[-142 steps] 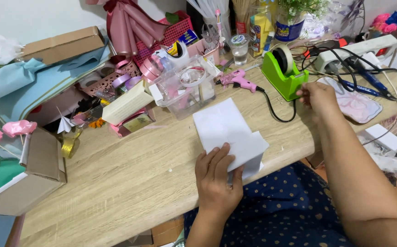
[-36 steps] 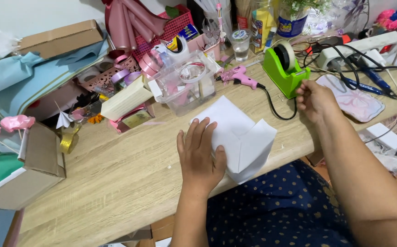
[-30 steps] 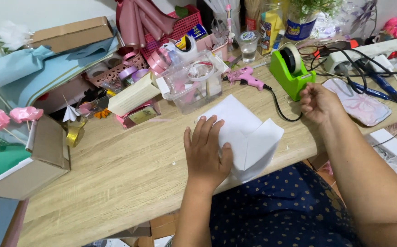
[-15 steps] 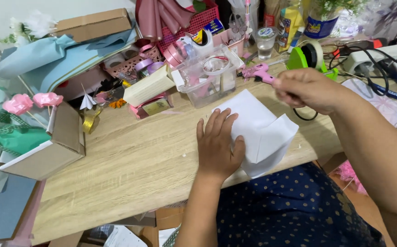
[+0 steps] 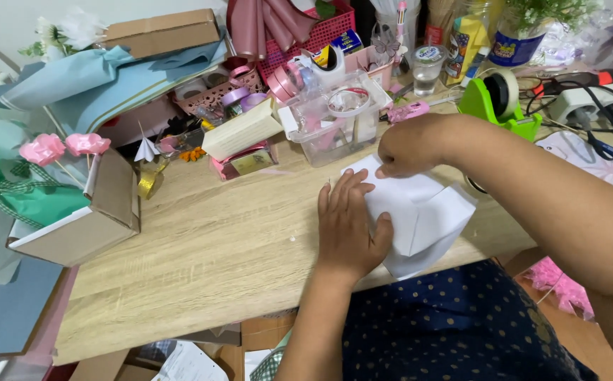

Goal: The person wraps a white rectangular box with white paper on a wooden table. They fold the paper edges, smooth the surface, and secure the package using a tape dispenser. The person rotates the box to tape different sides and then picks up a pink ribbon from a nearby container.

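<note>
A folded white sheet of paper [image 5: 426, 215] lies on the wooden desk [image 5: 207, 240] near its front edge, one flap hanging over the edge. My left hand [image 5: 349, 226] lies flat on the sheet's left part, fingers spread, pressing it down. My right hand [image 5: 409, 148] rests with curled fingers on the paper's far corner, pinching or pressing it.
Behind the paper stand a clear plastic box of tape rolls [image 5: 338, 116], a green tape dispenser [image 5: 493, 99], a pink glue gun [image 5: 409, 111] and a red basket [image 5: 306, 32]. A cardboard box with pink flowers [image 5: 84, 204] sits at left. Cables and a power strip [image 5: 596, 99] lie at right.
My right hand has come in from the desk at the right and now rests on the paper's far corner. My left hand stays flat on the sheet. The view has shifted right.
</note>
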